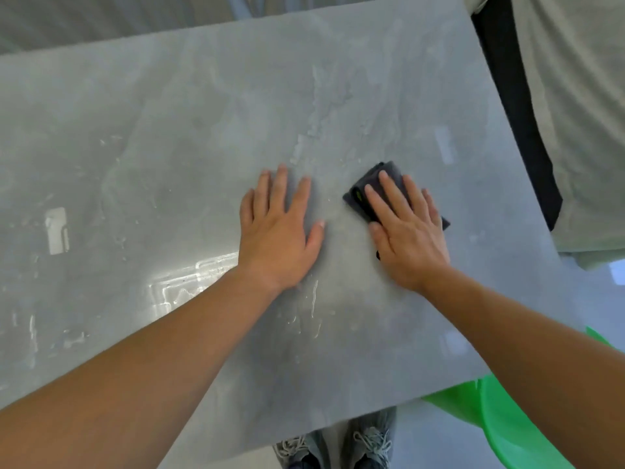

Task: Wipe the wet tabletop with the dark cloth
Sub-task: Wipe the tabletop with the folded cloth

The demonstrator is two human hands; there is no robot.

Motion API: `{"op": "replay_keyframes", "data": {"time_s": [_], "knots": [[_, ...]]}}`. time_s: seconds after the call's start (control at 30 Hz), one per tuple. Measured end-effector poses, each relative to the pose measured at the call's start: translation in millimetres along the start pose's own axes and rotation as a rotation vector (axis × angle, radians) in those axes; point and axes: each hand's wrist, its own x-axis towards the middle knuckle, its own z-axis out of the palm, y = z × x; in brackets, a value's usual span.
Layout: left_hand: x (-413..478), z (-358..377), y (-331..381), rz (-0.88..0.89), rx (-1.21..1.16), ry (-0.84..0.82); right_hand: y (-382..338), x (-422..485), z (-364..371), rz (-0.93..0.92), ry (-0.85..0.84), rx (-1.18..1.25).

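Grey stone-look table (pixel 189 137), wet: streaks and droplets near centre and at the near edge, glare patches to the left. Left hand (pixel 277 231) lies flat on the bare table, fingers spread, holding nothing. Right hand (pixel 406 231) is pressed flat on the dark cloth (pixel 370 186), fingers extended, palm down over it rather than gripping. Cloth is folded, right of centre, just beside the left hand. Small green mark on the cloth, unreadable. Green basin (pixel 507 424) below the table's near right corner. Grey laced shoes (pixel 372 445) on the floor.
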Motion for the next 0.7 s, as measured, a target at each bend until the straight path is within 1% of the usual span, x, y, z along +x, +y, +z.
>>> {"op": "replay_keyframes", "data": {"time_s": [0.07, 0.1, 0.13, 0.17, 0.23, 0.3, 0.37, 0.43, 0.57, 0.6, 0.63, 0.67, 0.7], "knots": [[12, 2, -5, -0.047, -0.006, -0.018, 0, 37, -5, 0.200, 0.043, 0.071], [14, 3, -6, -0.053, -0.001, -0.018, -3, 50, -6, 0.264, 0.057, 0.095], [15, 5, -7, -0.053, 0.004, -0.012, -7, 55, -5, 0.287, 0.066, 0.102], [15, 6, -7, -0.054, 0.001, -0.006, -13, 54, -3, 0.270, 0.069, 0.094], [15, 7, -7, -0.055, -0.013, 0.002, -22, 35, 0, 0.136, 0.052, 0.038], [14, 6, -7, -0.054, -0.008, 0.000, -25, 12, 3, 0.002, 0.001, -0.012], [14, 6, -8, -0.050, 0.004, -0.005, -17, 9, -1, -0.057, -0.054, -0.014], [15, 4, -9, -0.044, 0.001, -0.005, -4, 30, -9, -0.036, -0.054, -0.020], [18, -4, -8, -0.062, 0.001, 0.028, 7, 111, -22, 0.248, 0.064, 0.096], [20, -6, -7, -0.071, -0.011, 0.046, 3, 121, -21, 0.284, 0.080, 0.099], [23, -9, -5, -0.079, -0.025, 0.064, -1, 122, -19, 0.279, 0.091, 0.093], [26, -12, -3, -0.087, -0.038, 0.079, -5, 116, -17, 0.220, 0.092, 0.077], [31, -16, -1, -0.098, -0.049, 0.097, -7, 104, -14, 0.114, 0.076, 0.045]]}}
